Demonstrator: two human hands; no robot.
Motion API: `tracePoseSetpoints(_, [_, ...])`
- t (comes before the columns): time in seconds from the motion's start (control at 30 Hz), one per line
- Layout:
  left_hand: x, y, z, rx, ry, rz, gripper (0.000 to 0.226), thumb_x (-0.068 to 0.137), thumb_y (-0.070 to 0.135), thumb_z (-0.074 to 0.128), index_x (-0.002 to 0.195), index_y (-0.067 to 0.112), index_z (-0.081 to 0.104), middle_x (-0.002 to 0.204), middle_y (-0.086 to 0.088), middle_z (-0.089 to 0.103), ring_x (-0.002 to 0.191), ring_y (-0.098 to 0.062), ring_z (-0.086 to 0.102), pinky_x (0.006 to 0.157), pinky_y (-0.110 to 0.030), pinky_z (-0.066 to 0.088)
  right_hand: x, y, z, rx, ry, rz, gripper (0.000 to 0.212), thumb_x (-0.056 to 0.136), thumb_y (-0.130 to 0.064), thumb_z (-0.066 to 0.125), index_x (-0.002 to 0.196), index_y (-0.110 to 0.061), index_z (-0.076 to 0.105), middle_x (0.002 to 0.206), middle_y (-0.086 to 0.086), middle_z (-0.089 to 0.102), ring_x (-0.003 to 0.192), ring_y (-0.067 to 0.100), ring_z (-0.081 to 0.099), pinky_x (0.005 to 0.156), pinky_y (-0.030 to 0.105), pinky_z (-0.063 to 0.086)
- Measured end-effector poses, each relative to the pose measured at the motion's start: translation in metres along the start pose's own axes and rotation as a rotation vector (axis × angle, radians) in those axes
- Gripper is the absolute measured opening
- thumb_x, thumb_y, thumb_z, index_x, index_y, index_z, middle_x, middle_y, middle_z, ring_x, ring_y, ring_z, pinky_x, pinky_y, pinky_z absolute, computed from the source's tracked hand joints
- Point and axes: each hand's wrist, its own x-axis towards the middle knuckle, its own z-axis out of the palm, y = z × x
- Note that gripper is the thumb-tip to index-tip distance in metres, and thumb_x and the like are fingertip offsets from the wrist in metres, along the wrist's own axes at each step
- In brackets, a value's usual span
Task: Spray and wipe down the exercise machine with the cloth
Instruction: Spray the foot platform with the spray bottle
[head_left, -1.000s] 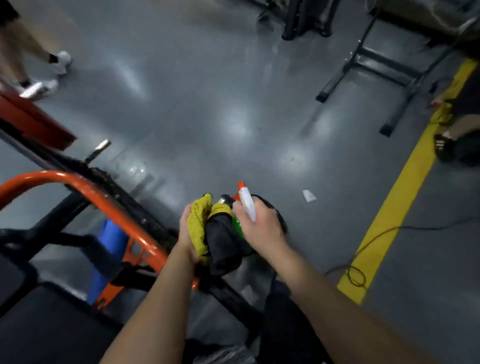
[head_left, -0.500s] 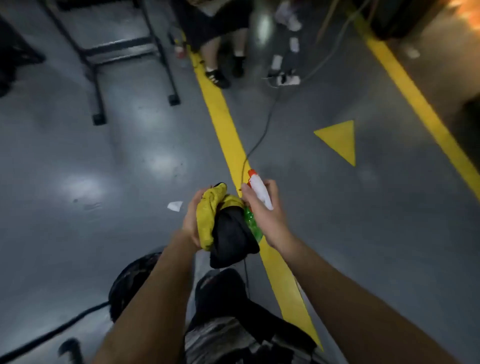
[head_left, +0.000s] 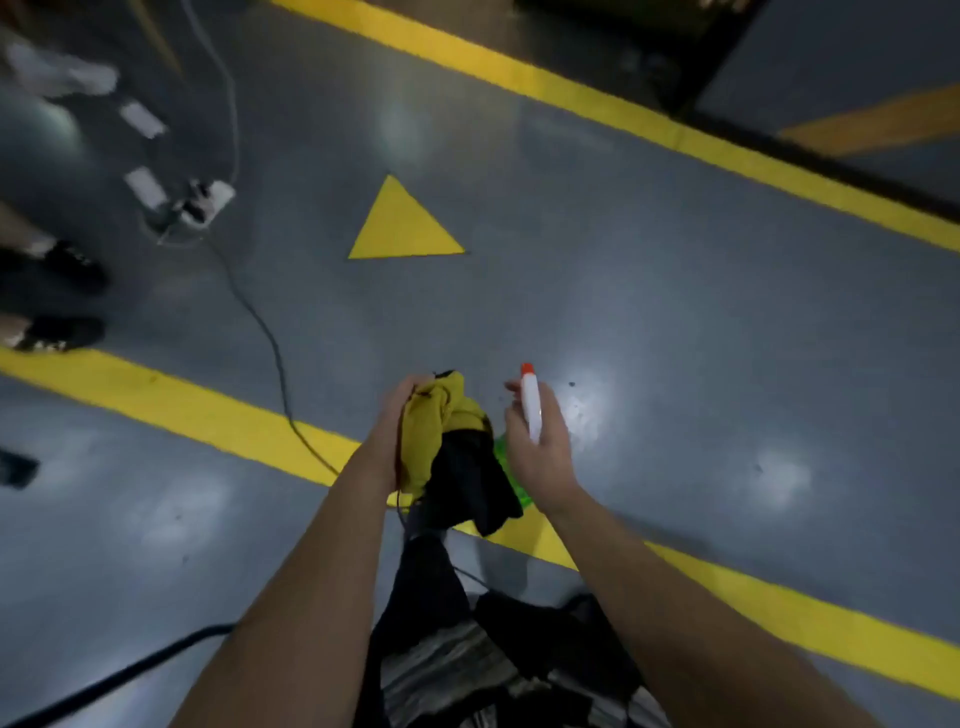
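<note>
Grey floor (head_left: 675, 312) alone shows, so with the left hand (head_left: 397, 421) gripping the yellow-and-black cloth (head_left: 441, 441) and the right hand (head_left: 540, 460) holding the spray bottle (head_left: 531, 405), facing the machine likely comes next.

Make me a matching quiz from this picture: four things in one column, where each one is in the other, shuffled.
Things: 1 cloth; 2 spray bottle; 3 yellow triangle; 4 black cable.
Places: A in the right hand; B painted on the floor; C gripped by the left hand; D lying across a yellow line.
Pairs: 1-C, 2-A, 3-B, 4-D.
</note>
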Motion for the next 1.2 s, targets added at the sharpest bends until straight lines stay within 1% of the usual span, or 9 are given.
tracePoseSetpoints(0.03, [0.01,0.013,0.018,0.054,-0.06,-0.042,0.037,0.104,0.028,0.04,0.067,0.023,0.039,0.066,-0.002,0.024,0.06,-0.017,0.038,0.059,-0.033,0.036,0.01,0.001,-0.011,-0.012,0.036,0.026,0.026,0.099,-0.004,0.054,0.12,-0.016,0.062,0.109,0.005,0.061,0.083,-0.01,0.057,0.073,0.007,0.043])
tracePoseSetpoints(0.1, [0.032,0.03,0.055,0.215,-0.113,-0.095,0.043,0.105,0.029,0.039,0.063,0.021,0.043,0.053,0.002,0.036,0.049,-0.016,0.043,0.052,-0.026,0.038,0.025,0.006,-0.036,0.005,0.124,0.071,0.027,0.099,-0.008,0.054,0.125,-0.014,0.062,0.114,0.002,0.064,0.09,-0.006,0.058,0.078,0.012,0.044])
tracePoseSetpoints(0.3, [0.085,0.033,0.211,0.621,-0.288,-0.206,0.047,0.098,0.034,0.045,0.055,0.02,0.059,0.057,-0.002,0.053,0.051,-0.021,0.053,0.054,-0.027,0.043,0.041,0.031,-0.127,0.165,0.494,0.218,0.026,0.099,-0.006,0.054,0.12,-0.019,0.061,0.104,0.002,0.065,0.079,-0.008,0.057,0.071,0.019,0.046])
tracePoseSetpoints(0.47, [0.116,-0.021,0.386,0.926,-0.52,-0.279,0.029,0.09,0.035,0.052,0.067,0.017,0.055,0.065,-0.008,0.051,0.06,-0.026,0.05,0.056,-0.03,0.042,0.059,0.071,-0.23,0.367,0.873,0.378,0.028,0.1,-0.011,0.053,0.123,-0.023,0.062,0.109,-0.004,0.065,0.09,0.012,0.061,0.076,0.026,0.045])
tracePoseSetpoints(0.6, [0.107,-0.067,0.499,1.097,-0.663,-0.361,0.048,0.097,0.036,0.045,0.054,0.019,0.056,0.055,-0.004,0.053,0.048,-0.021,0.053,0.05,-0.023,0.043,0.07,0.089,-0.307,0.48,1.008,0.439,0.032,0.1,-0.012,0.049,0.127,-0.024,0.06,0.107,-0.005,0.063,0.085,0.01,0.059,0.07,0.018,0.042])
tracePoseSetpoints(0.73, [0.088,-0.119,0.587,1.268,-0.855,-0.35,0.058,0.101,0.033,0.042,0.049,0.019,0.063,0.052,-0.003,0.056,0.045,-0.018,0.057,0.045,-0.018,0.045,0.06,0.099,-0.368,0.566,1.197,0.501,0.032,0.099,-0.013,0.049,0.128,-0.023,0.058,0.104,-0.002,0.062,0.085,0.016,0.057,0.069,0.024,0.041])
tracePoseSetpoints(0.87, [0.067,-0.18,0.657,1.463,-0.945,-0.367,0.052,0.099,0.034,0.045,0.053,0.02,0.065,0.055,-0.004,0.057,0.049,-0.019,0.057,0.049,-0.02,0.046,0.032,0.118,-0.416,0.634,1.422,0.622,0.033,0.098,-0.013,0.05,0.129,-0.024,0.058,0.11,-0.006,0.06,0.097,0.017,0.057,0.078,0.029,0.043])
tracePoseSetpoints(1.0, [0.047,-0.255,0.7,1.716,-1.115,-0.463,0.048,0.097,0.039,0.048,0.056,0.019,0.062,0.058,-0.004,0.057,0.053,-0.021,0.055,0.057,-0.031,0.043,0.014,0.142,-0.443,0.668,1.602,0.756,0.03,0.098,-0.016,0.051,0.126,-0.024,0.057,0.104,0.006,0.063,0.089,0.028,0.06,0.078,0.04,0.051])
tracePoseSetpoints(1.2, [0.044,-0.333,0.752,1.965,-1.289,-0.624,0.038,0.085,0.051,0.06,0.068,0.018,0.065,0.069,-0.009,0.059,0.062,-0.027,0.056,0.064,-0.036,0.044,0.018,0.164,-0.489,0.812,1.857,0.966,0.024,0.098,-0.014,0.055,0.122,-0.013,0.058,0.108,0.01,0.064,0.096,0.03,0.06,0.083,0.039,0.049])
